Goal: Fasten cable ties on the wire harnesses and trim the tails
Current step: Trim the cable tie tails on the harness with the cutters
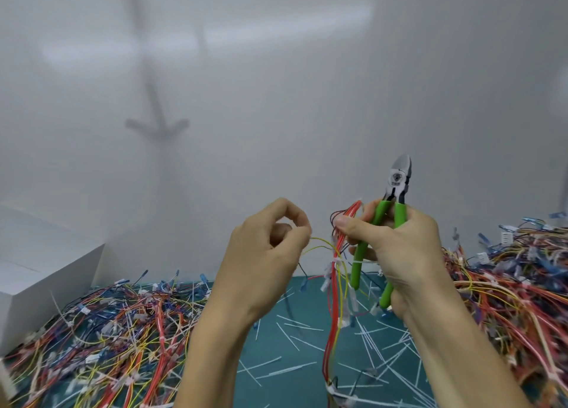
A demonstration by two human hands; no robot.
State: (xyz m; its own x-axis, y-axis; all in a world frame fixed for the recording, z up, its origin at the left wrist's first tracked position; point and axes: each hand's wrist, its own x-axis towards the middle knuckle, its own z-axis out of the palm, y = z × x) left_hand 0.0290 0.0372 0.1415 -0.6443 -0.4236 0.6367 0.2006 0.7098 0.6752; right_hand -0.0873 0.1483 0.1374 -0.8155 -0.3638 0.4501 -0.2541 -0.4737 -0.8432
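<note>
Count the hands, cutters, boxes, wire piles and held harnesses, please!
Hands: 2, left hand, right hand
Cutters: 1
Box: 1
Wire piles: 2, left pile, right pile
Harness: 1
Total: 7

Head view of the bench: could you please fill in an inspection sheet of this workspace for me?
Surface: teal mat, bare only in the middle.
Job's things: green-handled cutters, head pointing up; a red and yellow harness hanging from the right hand, with a white cable tie on it.
Clutter: white trimmed tails scattered over the mat.
Grippers: right hand grips the cutters and pinches the harness top; left hand has thumb and forefinger curled into a ring beside a yellow wire; unclear whether it pinches the wire.
Cables: left pile and right pile of loose harnesses flank the mat.
Surroundings: white box at left, white wall behind.
</note>
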